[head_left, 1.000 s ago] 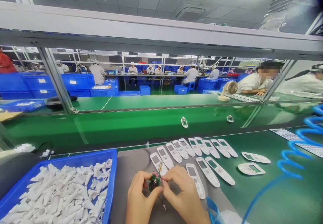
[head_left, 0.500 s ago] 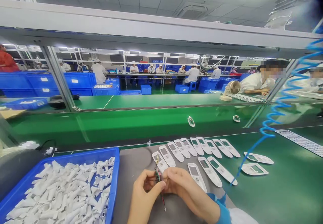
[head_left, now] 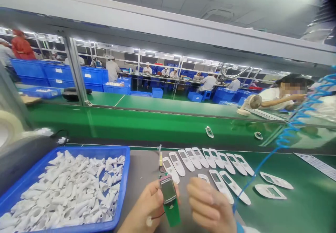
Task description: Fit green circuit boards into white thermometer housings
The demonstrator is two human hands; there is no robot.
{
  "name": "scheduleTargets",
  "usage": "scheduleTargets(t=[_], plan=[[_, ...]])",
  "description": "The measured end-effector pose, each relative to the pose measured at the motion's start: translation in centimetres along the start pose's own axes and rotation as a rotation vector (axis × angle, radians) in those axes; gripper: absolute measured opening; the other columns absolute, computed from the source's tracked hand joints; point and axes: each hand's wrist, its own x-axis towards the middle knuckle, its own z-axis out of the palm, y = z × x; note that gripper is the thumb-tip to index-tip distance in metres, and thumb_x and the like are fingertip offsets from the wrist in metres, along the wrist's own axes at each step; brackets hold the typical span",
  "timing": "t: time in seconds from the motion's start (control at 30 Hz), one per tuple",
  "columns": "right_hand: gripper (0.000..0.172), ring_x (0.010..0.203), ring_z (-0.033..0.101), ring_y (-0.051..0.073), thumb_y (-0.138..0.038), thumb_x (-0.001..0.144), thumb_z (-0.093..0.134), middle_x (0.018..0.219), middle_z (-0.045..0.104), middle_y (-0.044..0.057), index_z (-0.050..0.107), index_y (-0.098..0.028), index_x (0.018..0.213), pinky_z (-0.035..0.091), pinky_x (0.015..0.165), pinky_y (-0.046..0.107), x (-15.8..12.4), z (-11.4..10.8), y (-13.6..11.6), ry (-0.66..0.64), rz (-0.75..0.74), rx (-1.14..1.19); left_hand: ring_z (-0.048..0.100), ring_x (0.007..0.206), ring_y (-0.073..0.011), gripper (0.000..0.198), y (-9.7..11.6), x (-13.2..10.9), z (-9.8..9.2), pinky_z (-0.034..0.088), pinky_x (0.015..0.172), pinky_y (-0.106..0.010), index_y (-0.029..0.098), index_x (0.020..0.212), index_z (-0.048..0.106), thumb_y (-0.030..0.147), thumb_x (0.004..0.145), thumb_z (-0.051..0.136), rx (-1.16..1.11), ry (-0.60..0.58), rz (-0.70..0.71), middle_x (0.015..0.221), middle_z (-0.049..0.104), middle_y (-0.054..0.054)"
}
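Note:
My left hand [head_left: 149,205] grips a green circuit board [head_left: 172,213] with a small grey display [head_left: 168,190] facing up. A brass-coloured part on a thin wire [head_left: 160,158] sticks up from the board's top, and a dark wire with a white plug hangs at its lower left. Just right of the board, my right hand [head_left: 207,205] is raised with its fingers curled; whether anything is inside them is hidden. Behind it lie rows of white oval housings [head_left: 186,160] with window openings on the grey mat [head_left: 140,180].
A blue tray [head_left: 125,177] of white plastic pieces sits at left. Two loose housings [head_left: 271,191] lie at right near a coiled blue hose [head_left: 262,163]. Beyond runs a green belt [head_left: 147,128] with two small assemblies. A person sits across at right, near a fan [head_left: 249,104].
The board has turned so its display faces the camera. My right hand has come off it and moved right, fingers curled. The camera view has tilted and shifted.

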Motion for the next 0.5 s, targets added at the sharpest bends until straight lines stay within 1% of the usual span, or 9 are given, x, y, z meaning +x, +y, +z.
scheduleTargets(t=[0.03, 0.07, 0.13, 0.2, 0.27, 0.33, 0.4, 0.5], plan=[[0.036, 0.034, 0.018, 0.003, -0.045, 0.065, 0.058, 0.051, 0.027, -0.008, 0.032, -0.021, 0.054, 0.020, 0.030, 0.016, 0.5, -0.4, -0.7, 0.049, -0.058, -0.109, 0.050, 0.068, -0.0148, 0.040, 0.0, -0.1, 0.1, 0.035, 0.058, -0.021, 0.017, 0.070, 0.064, 0.053, 0.054, 0.064, -0.042, 0.008, 0.011, 0.071, 0.057, -0.004], [0.034, 0.036, 0.024, 0.005, -0.045, 0.067, 0.055, 0.051, 0.031, -0.008, 0.035, -0.021, 0.055, 0.025, 0.032, 0.017, 1.2, -0.8, -1.4, 0.121, -0.109, -0.278, 0.049, 0.069, -0.0146, 0.040, 0.0, 0.0, 0.1, 0.035, 0.059, -0.021, 0.017, 0.072, 0.064, 0.052, 0.053, 0.065, -0.067, 0.027, 0.019, 0.072, 0.057, -0.004], [0.024, 0.045, 0.039, 0.009, -0.040, 0.074, 0.048, 0.054, 0.042, -0.004, 0.043, -0.020, 0.062, 0.036, 0.043, 0.021, 3.6, -1.7, -2.5, 0.272, -0.167, -0.797, 0.049, 0.068, -0.0135, 0.038, -0.1, 0.2, 0.2, 0.034, 0.060, -0.020, 0.017, 0.078, 0.064, 0.048, 0.055, 0.066, -0.099, 0.094, 0.016, 0.073, 0.057, -0.004], [0.020, 0.056, 0.049, 0.013, -0.034, 0.077, 0.041, 0.060, 0.050, 0.000, 0.048, -0.017, 0.068, 0.041, 0.054, 0.025, 6.6, -2.6, -2.8, 0.409, -0.285, -1.345, 0.048, 0.068, -0.0121, 0.034, -0.3, 0.6, 0.2, 0.034, 0.061, -0.019, 0.017, 0.080, 0.063, 0.043, 0.059, 0.066, -0.139, 0.174, 0.011, 0.072, 0.057, -0.003], [0.019, 0.067, 0.052, 0.015, -0.028, 0.080, 0.036, 0.073, 0.056, 0.005, 0.050, -0.016, 0.075, 0.041, 0.064, 0.028, 9.7, -3.1, -2.1, 0.463, -0.358, -1.543, 0.047, 0.065, -0.0100, 0.028, -0.7, 1.0, 0.0, 0.033, 0.059, -0.018, 0.017, 0.078, 0.063, 0.039, 0.061, 0.066, -0.179, 0.230, 0.004, 0.068, 0.056, -0.002], [0.018, 0.075, 0.052, 0.017, -0.023, 0.079, 0.036, 0.081, 0.057, 0.008, 0.052, -0.015, 0.077, 0.038, 0.070, 0.030, 12.2, -3.3, -1.0, 0.448, -0.370, -1.649, 0.046, 0.062, -0.0081, 0.025, -1.0, 1.2, -0.4, 0.032, 0.058, -0.017, 0.018, 0.077, 0.063, 0.037, 0.062, 0.066, -0.225, 0.263, -0.003, 0.066, 0.055, 0.000], [0.013, 0.077, 0.053, 0.019, -0.019, 0.075, 0.043, 0.079, 0.058, 0.008, 0.055, -0.015, 0.071, 0.037, 0.070, 0.031, 14.0, -3.3, 0.0, 0.383, -0.339, -1.765, 0.044, 0.059, -0.0071, 0.022, -1.3, 1.3, -0.6, 0.032, 0.056, -0.017, 0.017, 0.073, 0.062, 0.036, 0.062, 0.066, -0.251, 0.285, 0.005, 0.063, 0.052, 0.002], [0.004, 0.071, 0.055, 0.019, -0.017, 0.064, 0.057, 0.068, 0.060, 0.005, 0.059, -0.015, 0.061, 0.037, 0.064, 0.027, 14.8, -2.9, -0.2, 0.233, -0.252, -1.900, 0.044, 0.057, -0.0074, 0.022, -1.3, 1.2, -0.7, 0.032, 0.056, -0.018, 0.017, 0.071, 0.060, 0.036, 0.060, 0.067, -0.253, 0.331, 0.004, 0.061, 0.051, 0.002]])
